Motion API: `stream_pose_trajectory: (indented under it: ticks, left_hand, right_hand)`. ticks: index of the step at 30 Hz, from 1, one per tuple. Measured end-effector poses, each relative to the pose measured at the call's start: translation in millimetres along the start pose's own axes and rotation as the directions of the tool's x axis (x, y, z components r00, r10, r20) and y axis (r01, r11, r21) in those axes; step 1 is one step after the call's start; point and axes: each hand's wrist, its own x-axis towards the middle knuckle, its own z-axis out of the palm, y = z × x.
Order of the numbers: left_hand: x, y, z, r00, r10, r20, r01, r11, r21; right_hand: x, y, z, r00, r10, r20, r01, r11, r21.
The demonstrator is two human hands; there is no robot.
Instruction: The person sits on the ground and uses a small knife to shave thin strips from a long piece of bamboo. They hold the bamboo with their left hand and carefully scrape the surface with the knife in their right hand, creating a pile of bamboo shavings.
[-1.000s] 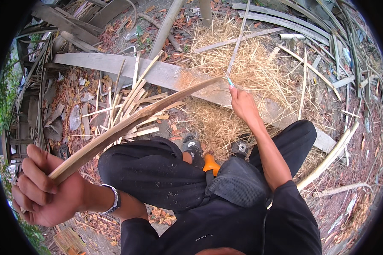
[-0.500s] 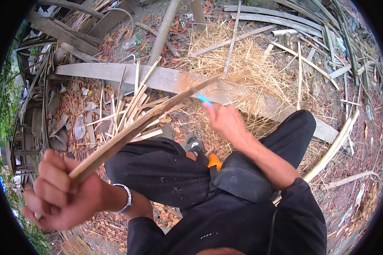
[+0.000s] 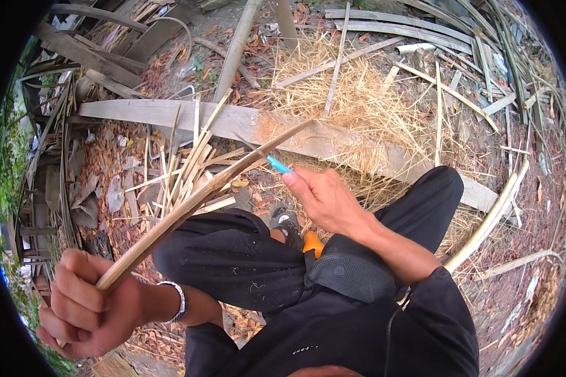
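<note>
My left hand [image 3: 97, 305], with a bracelet at the wrist, is closed around the near end of a long split bamboo strip [image 3: 170, 229]. The strip slants up and away to the right, its far tip above a grey plank [image 3: 163, 110]. In my right hand [image 3: 330, 200] is a knife with a blue handle [image 3: 278, 164], gripped with the thumb along it. Its thin dark blade points to the upper left and lies across the strip's far part. Whether the edge bites into the bamboo I cannot tell.
Cut bamboo sticks [image 3: 192, 163] lie in a pile beyond my left knee. Straw-like shavings [image 3: 358, 88] cover the ground and part of the plank. Long slats [image 3: 409, 28] lie at the far right, and a pale curved pole [image 3: 490, 217] beside my right knee. An orange object [image 3: 312, 242] sits between my legs.
My right hand has drawn the knife left and slightly nearer, to a place along the strip farther from its tip. My left hand and the strip's near end have dropped slightly.
</note>
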Motion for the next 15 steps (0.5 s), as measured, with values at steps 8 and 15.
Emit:
stream_pose_trajectory:
  ticks: [8, 15]
  left_hand:
    - [-1.1, 4.6, 0.7, 0.994, -0.037, 0.102, 0.049, 0.992, -0.118]
    - [-4.8, -0.3, 7.3, 0.998, 0.05, 0.041, -0.044, 0.992, -0.121]
  right_hand:
    - [6.4, 31.7, 21.0, 0.999, 0.002, -0.04, -0.01, 0.981, -0.192]
    - [4.6, 30.3, 5.5, 0.996, 0.068, -0.065, -0.079, 0.982, -0.172]
